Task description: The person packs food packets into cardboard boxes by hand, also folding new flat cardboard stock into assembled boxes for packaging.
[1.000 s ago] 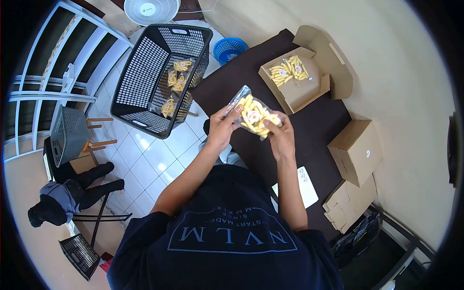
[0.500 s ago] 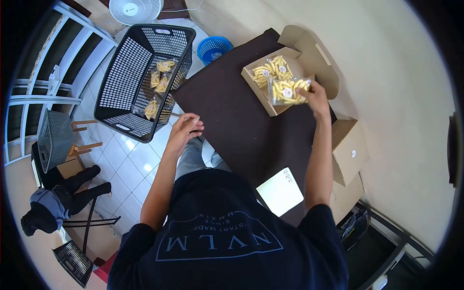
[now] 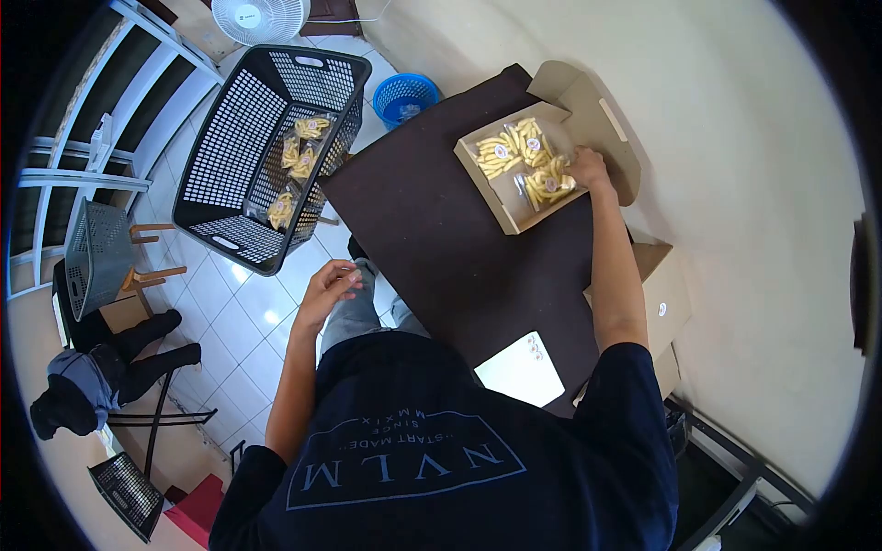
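Inside the open cardboard box (image 3: 503, 207), my right hand (image 3: 588, 168) is closed on the edge of a clear packet of yellow finger-shaped snacks (image 3: 549, 182) with a round label. That packet lies low in the box, close to the near wall. Two more such packets, a left one (image 3: 497, 156) and a right one (image 3: 531, 140), rest beside it. My left hand (image 3: 331, 289) hangs over my leg, left of the table, its fingers loosely bent and apart with nothing in them.
A black plastic basket (image 3: 230, 138) with several snack packets (image 3: 303, 156) stands left of the dark-covered table (image 3: 441, 248). White sheets (image 3: 524, 372) lie near my body. Another cardboard box (image 3: 666, 298) is at the right by the wall. Behind the table is a blue basket (image 3: 404, 96).
My right hand has lowered the snack packet from above the box's near edge down into it. My left hand has moved down and slightly left, away from the table.
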{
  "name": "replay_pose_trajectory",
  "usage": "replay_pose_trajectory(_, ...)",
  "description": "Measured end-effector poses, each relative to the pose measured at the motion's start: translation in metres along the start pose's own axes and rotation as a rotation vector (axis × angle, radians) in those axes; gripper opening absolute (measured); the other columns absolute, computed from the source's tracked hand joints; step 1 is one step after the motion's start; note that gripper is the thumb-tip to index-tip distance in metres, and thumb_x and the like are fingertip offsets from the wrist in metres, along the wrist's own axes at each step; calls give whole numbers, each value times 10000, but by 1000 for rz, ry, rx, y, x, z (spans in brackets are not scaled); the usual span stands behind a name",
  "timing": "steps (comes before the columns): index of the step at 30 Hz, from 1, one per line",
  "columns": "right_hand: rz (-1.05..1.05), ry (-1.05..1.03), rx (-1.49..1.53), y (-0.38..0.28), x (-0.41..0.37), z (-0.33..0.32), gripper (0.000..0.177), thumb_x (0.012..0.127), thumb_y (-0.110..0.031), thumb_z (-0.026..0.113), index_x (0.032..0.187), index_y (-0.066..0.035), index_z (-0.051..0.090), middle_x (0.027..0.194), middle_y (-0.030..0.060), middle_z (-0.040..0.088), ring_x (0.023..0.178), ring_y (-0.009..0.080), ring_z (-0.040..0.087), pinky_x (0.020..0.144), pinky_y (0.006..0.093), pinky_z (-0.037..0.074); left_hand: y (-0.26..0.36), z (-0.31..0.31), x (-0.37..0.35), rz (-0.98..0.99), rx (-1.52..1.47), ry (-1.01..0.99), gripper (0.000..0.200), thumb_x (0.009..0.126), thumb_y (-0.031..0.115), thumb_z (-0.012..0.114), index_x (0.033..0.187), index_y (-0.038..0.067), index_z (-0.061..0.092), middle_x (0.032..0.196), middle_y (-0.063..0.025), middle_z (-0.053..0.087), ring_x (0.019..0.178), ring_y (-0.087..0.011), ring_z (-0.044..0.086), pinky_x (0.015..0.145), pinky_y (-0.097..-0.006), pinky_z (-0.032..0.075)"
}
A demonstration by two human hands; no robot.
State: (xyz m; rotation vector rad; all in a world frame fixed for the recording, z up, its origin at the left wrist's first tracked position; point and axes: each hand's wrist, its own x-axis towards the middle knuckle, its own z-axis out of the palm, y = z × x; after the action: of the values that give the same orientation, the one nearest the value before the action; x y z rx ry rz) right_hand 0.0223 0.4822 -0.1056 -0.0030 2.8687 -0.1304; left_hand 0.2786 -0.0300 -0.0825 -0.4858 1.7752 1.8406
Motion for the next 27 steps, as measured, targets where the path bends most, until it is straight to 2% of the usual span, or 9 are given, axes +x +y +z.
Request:
replay_pose_trajectory(3,147,62,39,-30,-18,-5,447,784,-235,721,1121,34,605,1115,259,641,1074,401,615,944,455,488,-2,-7,1,-9,0,22,295,948,248,625,1154,45,571,1018,-101,654,952,-182,641,801,-319,517)
replay_pose_trajectory(7,351,101,176,-79,-36,8,553,827,-237,669,1243,79,488,1220,323,554,1180,425,538,1001,468,446,-4,-10,7,-13,-12,29,270,960,244,606,1143,47,580,1007,-88,656,943,-172,639,786,-311,510)
replay_pose_trajectory(10,429,213,171,-97,-32,52,696,892,-337,598,1384,86,346,1410,337,387,1324,470,380,1098,517,324,-4,-10,12,5,15,18,275,964,254,600,1140,43,581,998,-87,657,934,-169,640,779,-305,511)
replay_pose_trajectory(12,583,262,318,-107,-27,65,791,963,-479,429,1470,85,203,1543,307,160,1425,487,153,1166,541,146,-4,-12,15,19,33,-1,281,965,263,598,1137,43,573,1001,-95,654,937,-181,646,786,-311,516)
replay_pose_trajectory(13,590,270,327,-109,-26,67,791,963,-479,429,1470,85,203,1543,307,160,1425,487,153,1166,541,146,-4,-15,15,26,44,-18,287,965,272,595,1135,42,566,1004,-103,652,940,-194,653,794,-318,521)
replay_pose_trajectory(15,608,196,274,-112,-26,72,838,979,-580,245,1496,72,145,1575,268,97,1451,470,52,1178,536,56,-3,-22,13,37,63,-29,291,969,280,590,1133,41,567,1012,-104,650,945,-191,652,793,-314,519)
replay_pose_trajectory(21,557,243,158,-110,-28,83,858,965,-622,207,1504,45,166,1571,264,134,1452,465,58,1175,546,41,-9,-52,12,-7,94,-4,289,964,266,594,1144,41,572,1030,-93,652,948,-185,648,793,-314,516)
replay_pose_trajectory(25,627,86,2,-110,-19,79,880,945,-659,233,1493,29,213,1553,274,196,1450,461,105,1164,547,103,-10,-67,22,78,85,-95,313,935,260,652,1157,49,590,1005,-36,639,913,-120,609,755,-270,496)
replay_pose_trajectory(27,616,43,91,-115,-23,69,920,934,-688,189,1513,26,160,1570,271,132,1455,463,44,1173,543,47,7,-69,26,106,104,-140,306,940,241,645,1148,26,584,1023,-49,620,916,-108,599,772,-271,496)
